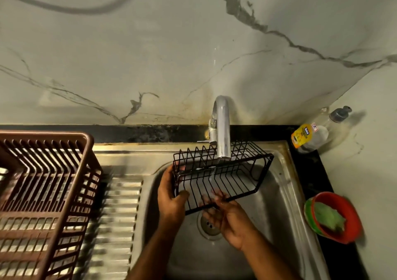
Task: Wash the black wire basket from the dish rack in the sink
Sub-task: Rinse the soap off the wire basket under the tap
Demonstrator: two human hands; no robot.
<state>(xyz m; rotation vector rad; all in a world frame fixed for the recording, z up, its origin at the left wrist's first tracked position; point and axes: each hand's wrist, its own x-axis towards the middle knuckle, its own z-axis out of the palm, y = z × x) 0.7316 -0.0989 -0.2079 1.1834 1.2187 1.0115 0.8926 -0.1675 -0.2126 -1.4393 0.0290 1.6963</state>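
both hands are over the steel sink (277, 185). left hand (171, 196) grips the left end of the black wire basket (221, 174), thumb hooked over a front wire and fingers curled around the end frame. right hand (227, 217) is at the basket's lower front rim, its fingers partly curled among the wires under running water; whether they pinch a wire or just rub it is hard to tell, as the wet fingertips blur.

the basket hangs above the basin, under the faucet (221, 129), tilted so its open side faces the camera. its long axis runs left to right, the right end lying farther back.

a brown dish rack (47, 185) is cut off by the left edge. at right stand a soap bottle (309, 135) and a red bowl (343, 217) with something green inside.
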